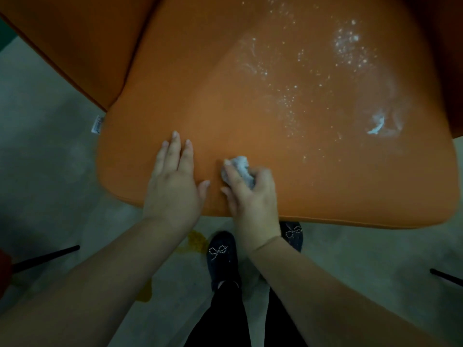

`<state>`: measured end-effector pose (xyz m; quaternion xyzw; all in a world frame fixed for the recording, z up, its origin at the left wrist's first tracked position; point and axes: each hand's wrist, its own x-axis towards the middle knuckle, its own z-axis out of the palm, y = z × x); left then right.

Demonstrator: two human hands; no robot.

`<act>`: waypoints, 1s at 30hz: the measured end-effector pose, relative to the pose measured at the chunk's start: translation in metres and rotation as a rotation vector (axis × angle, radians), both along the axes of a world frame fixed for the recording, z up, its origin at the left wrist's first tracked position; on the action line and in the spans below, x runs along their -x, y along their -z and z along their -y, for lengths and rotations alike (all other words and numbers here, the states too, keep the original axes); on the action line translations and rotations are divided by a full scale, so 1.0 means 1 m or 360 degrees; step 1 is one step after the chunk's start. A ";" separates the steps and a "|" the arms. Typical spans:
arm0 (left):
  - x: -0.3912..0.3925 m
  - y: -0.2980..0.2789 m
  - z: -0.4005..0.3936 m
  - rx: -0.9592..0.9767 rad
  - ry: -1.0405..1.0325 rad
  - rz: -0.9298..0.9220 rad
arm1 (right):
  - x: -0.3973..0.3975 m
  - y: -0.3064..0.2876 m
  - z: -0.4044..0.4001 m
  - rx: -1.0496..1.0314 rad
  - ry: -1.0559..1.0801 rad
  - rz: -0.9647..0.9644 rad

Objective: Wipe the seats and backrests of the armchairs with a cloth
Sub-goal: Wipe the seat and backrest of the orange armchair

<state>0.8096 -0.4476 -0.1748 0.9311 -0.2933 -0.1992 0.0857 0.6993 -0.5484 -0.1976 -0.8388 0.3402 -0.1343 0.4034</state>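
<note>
We are pressing our flat, straight-fingered left hand on the orange seat to steady ourselves while our right hand is gripping the balled cloth against its front edge, well apart from the white residue.

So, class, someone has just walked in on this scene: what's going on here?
A person is leaning over an orange armchair seat. The right hand grips a crumpled white cloth against the seat near its front edge, while the left hand rests flat beside it. White foam and speckles lie unwiped on the far right part of the seat, so the wiping is not finished.
</note>
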 end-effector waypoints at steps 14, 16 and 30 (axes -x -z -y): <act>0.004 0.007 0.043 0.0073 0.0019 0.0039 | 0.049 0.005 0.081 0.0467 0.0029 -0.0157; 0.004 0.008 0.049 0.0069 0.0041 0.0042 | 0.055 0.006 0.110 0.0506 0.0023 -0.0175; 0.017 0.005 0.086 0.0025 0.0101 0.0015 | 0.058 -0.006 0.152 0.0464 0.0054 -0.0117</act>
